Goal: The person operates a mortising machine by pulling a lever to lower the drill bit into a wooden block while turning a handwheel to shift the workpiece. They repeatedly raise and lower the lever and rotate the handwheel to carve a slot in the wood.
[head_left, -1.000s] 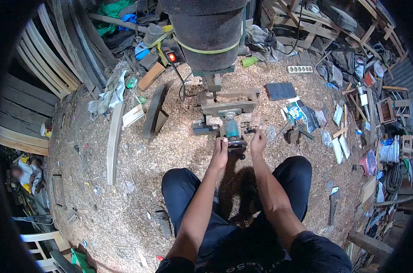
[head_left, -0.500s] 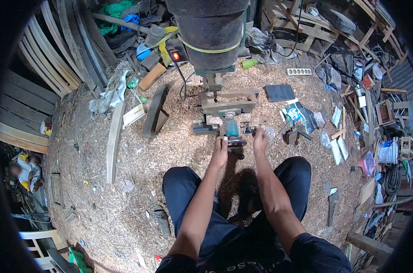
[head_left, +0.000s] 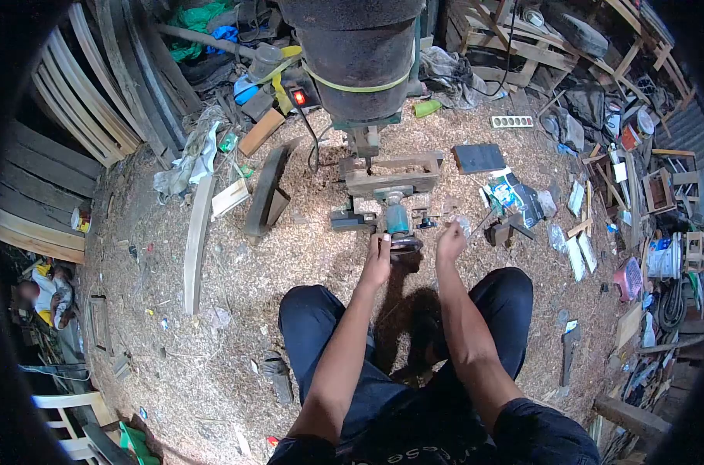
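Observation:
My left hand is closed around the left side of the dark handwheel on the machine vise. Beside a small black-knobbed crank, my right hand hangs in the air with its fingers curled. It is apart from that knob, and whatever its fingers hold, if anything, is hidden. A slotted wooden workpiece sits in the green-bodied vise. Right above the workpiece stands the drill head's chuck and bit, below the large dark machine body.
Wood shavings cover the floor. A curved wooden piece and a long pale board lie at left. A dark box and a power strip lie at right. Another person sits at the far left.
My right hand has come away from the small crank, a little to the right and towards me. My left hand stays on the handwheel.

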`<act>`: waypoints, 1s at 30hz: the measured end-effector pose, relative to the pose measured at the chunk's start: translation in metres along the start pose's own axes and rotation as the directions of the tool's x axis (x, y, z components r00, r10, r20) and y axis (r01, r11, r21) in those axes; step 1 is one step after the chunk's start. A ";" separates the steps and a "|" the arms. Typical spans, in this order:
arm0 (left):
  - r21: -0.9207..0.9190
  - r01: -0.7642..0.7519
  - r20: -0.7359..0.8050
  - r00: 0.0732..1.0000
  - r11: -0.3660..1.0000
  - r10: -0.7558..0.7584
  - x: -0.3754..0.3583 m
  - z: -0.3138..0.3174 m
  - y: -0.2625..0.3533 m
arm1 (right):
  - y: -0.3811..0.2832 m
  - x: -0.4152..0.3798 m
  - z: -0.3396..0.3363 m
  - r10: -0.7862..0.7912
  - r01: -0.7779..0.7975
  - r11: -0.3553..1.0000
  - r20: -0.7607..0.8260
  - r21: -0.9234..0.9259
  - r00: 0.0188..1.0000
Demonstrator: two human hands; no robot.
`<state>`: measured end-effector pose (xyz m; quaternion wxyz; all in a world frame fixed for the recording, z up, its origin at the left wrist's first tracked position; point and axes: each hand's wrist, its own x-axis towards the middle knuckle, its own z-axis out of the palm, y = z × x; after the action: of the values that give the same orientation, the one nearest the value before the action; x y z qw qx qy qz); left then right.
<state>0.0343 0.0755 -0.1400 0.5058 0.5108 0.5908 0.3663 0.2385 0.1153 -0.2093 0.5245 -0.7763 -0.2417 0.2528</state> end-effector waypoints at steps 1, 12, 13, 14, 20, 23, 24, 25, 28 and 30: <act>-0.005 -0.002 0.005 1.000 1.000 0.002 0.000 -0.002 0.001 | 0.008 0.002 0.007 -0.020 0.020 0.999 -0.001 0.047 1.000; 0.070 -0.111 0.028 0.994 0.991 0.110 -0.007 -0.003 0.014 | 0.032 0.011 0.021 0.198 -0.242 0.963 0.302 0.118 0.932; 0.047 -0.084 0.028 0.996 0.995 0.082 -0.006 -0.003 0.013 | 0.032 0.011 0.022 0.197 -0.241 0.964 0.300 0.116 0.933; 0.023 -0.053 0.026 0.998 0.998 0.052 -0.006 -0.003 0.012 | 0.032 0.009 0.024 0.198 -0.241 0.964 0.300 0.111 0.933; -0.098 0.078 -0.142 0.986 0.992 -0.091 -0.002 0.009 0.014 | 0.022 -0.002 0.020 -0.017 0.034 0.995 0.186 -0.089 0.982; -0.490 -0.062 -0.532 0.812 0.870 -0.241 0.025 0.037 0.016 | 0.050 0.005 0.030 -0.076 0.090 0.994 0.184 -0.067 0.980; -0.557 -0.111 -0.622 0.713 0.823 -0.324 0.044 0.045 0.028 | 0.042 0.003 0.028 -0.001 0.040 0.983 0.207 -0.182 0.978; -0.615 -0.155 -0.682 0.597 0.773 -0.423 0.051 0.050 0.034 | 0.041 0.002 0.033 -0.052 0.084 0.986 0.215 -0.141 0.975; -0.646 -0.136 -0.594 0.707 0.751 -0.383 0.051 0.041 0.020 | 0.036 -0.002 0.027 -0.075 0.092 0.994 0.254 -0.055 0.964; -0.709 -0.093 -0.510 0.753 0.698 -0.417 0.046 0.038 0.014 | 0.025 -0.007 0.021 0.058 -0.066 0.998 0.279 0.020 0.959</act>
<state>0.0760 0.1198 -0.1449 0.4603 0.0674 0.5879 0.6618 0.2225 0.1174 -0.2387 0.4884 -0.7326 -0.2846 0.3791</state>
